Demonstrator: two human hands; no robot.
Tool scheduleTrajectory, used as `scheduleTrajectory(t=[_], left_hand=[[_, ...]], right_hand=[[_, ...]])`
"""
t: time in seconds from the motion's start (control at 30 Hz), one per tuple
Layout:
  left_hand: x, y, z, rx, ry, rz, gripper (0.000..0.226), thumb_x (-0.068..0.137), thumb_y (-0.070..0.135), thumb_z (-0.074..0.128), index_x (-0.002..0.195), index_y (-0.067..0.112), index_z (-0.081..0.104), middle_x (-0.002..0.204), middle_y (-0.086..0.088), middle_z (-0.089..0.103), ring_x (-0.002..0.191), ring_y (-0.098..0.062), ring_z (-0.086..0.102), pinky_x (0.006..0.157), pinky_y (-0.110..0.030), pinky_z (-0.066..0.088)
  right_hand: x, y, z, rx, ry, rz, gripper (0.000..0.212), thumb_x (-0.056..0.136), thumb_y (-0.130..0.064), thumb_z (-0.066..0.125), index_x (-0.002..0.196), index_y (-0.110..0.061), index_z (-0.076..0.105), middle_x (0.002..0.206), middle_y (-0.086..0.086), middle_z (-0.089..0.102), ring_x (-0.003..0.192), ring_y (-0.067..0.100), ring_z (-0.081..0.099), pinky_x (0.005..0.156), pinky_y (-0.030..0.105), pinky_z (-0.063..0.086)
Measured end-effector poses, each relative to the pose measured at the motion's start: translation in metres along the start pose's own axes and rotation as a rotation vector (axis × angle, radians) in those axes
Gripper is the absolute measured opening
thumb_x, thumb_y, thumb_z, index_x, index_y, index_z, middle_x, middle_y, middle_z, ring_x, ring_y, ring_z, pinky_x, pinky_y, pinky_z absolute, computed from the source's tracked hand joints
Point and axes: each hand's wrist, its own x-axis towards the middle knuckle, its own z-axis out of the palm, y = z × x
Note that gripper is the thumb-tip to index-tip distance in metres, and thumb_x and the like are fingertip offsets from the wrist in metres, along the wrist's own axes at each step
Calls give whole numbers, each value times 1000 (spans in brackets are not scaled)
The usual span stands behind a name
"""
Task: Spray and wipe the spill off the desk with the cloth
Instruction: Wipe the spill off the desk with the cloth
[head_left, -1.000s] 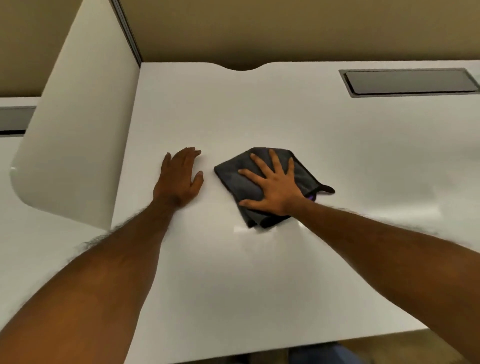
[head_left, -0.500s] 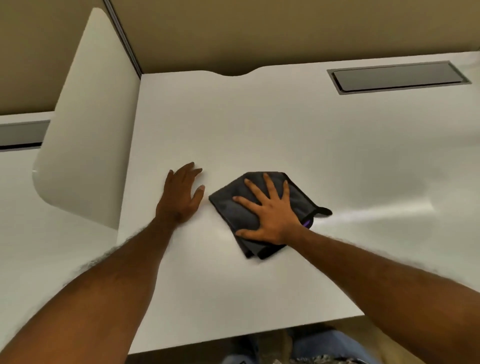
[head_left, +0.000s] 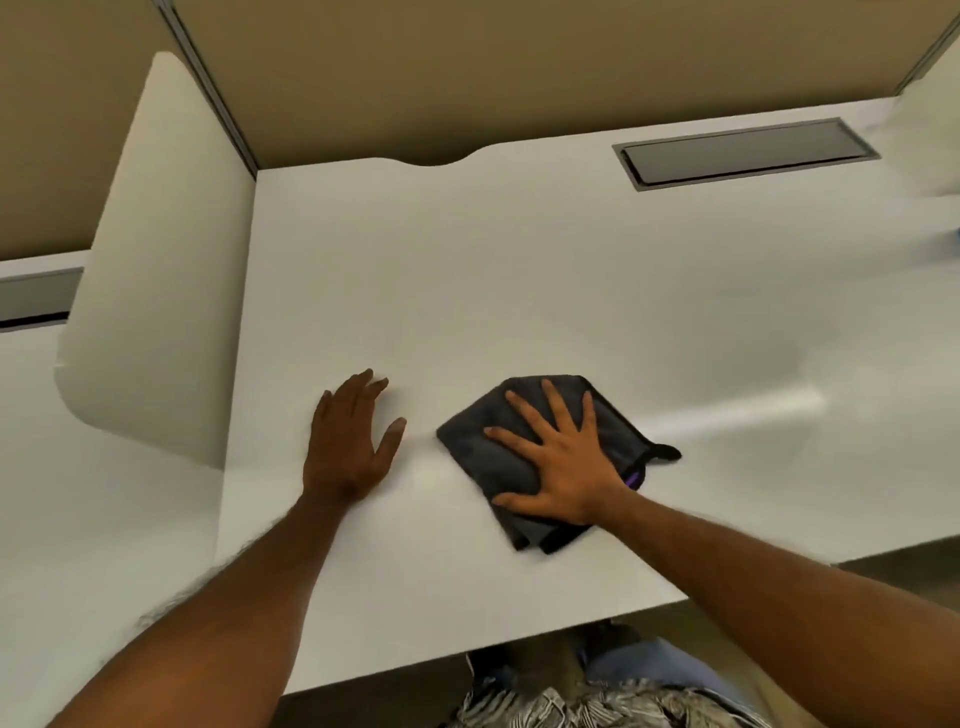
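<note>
A dark grey folded cloth (head_left: 480, 452) lies on the white desk (head_left: 519, 291), near its front edge. My right hand (head_left: 558, 460) presses flat on the cloth with fingers spread. My left hand (head_left: 350, 436) rests flat on the bare desk just left of the cloth, fingers straight. A faint shiny streak (head_left: 737, 410) runs across the desk to the right of the cloth. No spray bottle is clearly visible; a blurred bluish shape (head_left: 943, 249) sits at the right edge.
A white divider panel (head_left: 156, 270) stands along the desk's left side. A grey cable hatch (head_left: 743, 156) is set into the desk at the back right. Tan partition walls (head_left: 519, 67) close the back. The desk's front edge (head_left: 467, 660) runs just above my lap.
The cloth under my right hand has slid toward me and a little right, toward the front edge. The view has tilted down, showing the desk edge and my lap. My left hand stays planted.
</note>
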Motion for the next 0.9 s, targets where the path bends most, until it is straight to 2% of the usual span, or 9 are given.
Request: scheduleTrajectory(t=[0.1, 0.17, 0.23, 0.33, 0.43, 0.53, 0.67, 0.77, 0.9], left_hand=[[2, 7, 0, 61, -12, -2, 63, 92, 55, 34, 142, 17, 44, 154, -6, 39, 144, -24, 33, 118, -51, 21], [5, 17, 3, 51, -17, -20, 63, 91, 55, 35, 141, 17, 45, 155, -6, 38, 144, -25, 32, 117, -53, 22], [11, 31, 8, 20, -18, -23, 64, 90, 55, 35, 140, 17, 47, 154, -7, 40, 143, -27, 34, 115, -54, 25], [21, 53, 16, -18, -26, 23, 63, 89, 55, 37, 137, 16, 51, 151, -9, 43, 140, -28, 38, 111, -56, 30], [27, 61, 20, 7, -21, 24, 62, 90, 57, 35, 138, 20, 48, 152, -7, 42, 141, -27, 37, 113, -54, 31], [32, 68, 26, 91, -36, 32, 63, 91, 58, 32, 138, 19, 47, 153, -8, 40, 142, -28, 35, 113, -52, 29], [34, 86, 34, 142, -97, 67, 69, 89, 60, 29, 140, 17, 46, 154, -11, 37, 145, -29, 31, 114, -54, 25], [42, 102, 37, 126, -134, 76, 72, 87, 63, 29, 143, 20, 44, 157, -8, 33, 147, -27, 27, 116, -54, 23], [55, 122, 44, 129, -144, 82, 71, 87, 65, 30, 142, 23, 44, 157, -6, 33, 147, -27, 27, 116, -55, 24]], right_hand=[[16, 34, -13, 12, -79, 253, 90, 69, -95, 26, 148, -54, 13, 166, -2, -3, 147, 40, -18, 104, 79, -6], [37, 22, -16, 15, -129, 346, 96, 66, -96, 23, 150, -51, 9, 165, -1, -10, 145, 44, -23, 103, 78, -13], [46, -8, -14, 11, -148, 281, 100, 65, -96, 25, 151, -48, 10, 165, 3, -10, 143, 47, -24, 101, 79, -13], [15, -38, -3, 25, -83, 43, 97, 67, -96, 27, 150, -48, 16, 166, 4, -3, 146, 44, -20, 102, 80, -5], [-32, -8, 2, 9, -6, 14, 90, 71, -94, 29, 149, -50, 18, 166, -1, 1, 148, 40, -16, 104, 80, -4], [-61, 63, -12, 13, -22, 255, 88, 71, -93, 31, 148, -53, 18, 166, -5, 1, 149, 37, -17, 104, 79, 1], [-36, 94, -24, 29, -112, 509, 96, 65, -97, 21, 150, -51, 11, 165, -1, -8, 146, 41, -22, 105, 76, -13], [-22, 66, -19, 45, -112, 405, 99, 65, -97, 23, 150, -50, 10, 165, 3, -9, 144, 44, -24, 102, 78, -15], [-73, 68, 0, 22, -1, 199, 92, 71, -95, 30, 150, -51, 13, 166, -1, 1, 149, 40, -14, 103, 80, -1]])
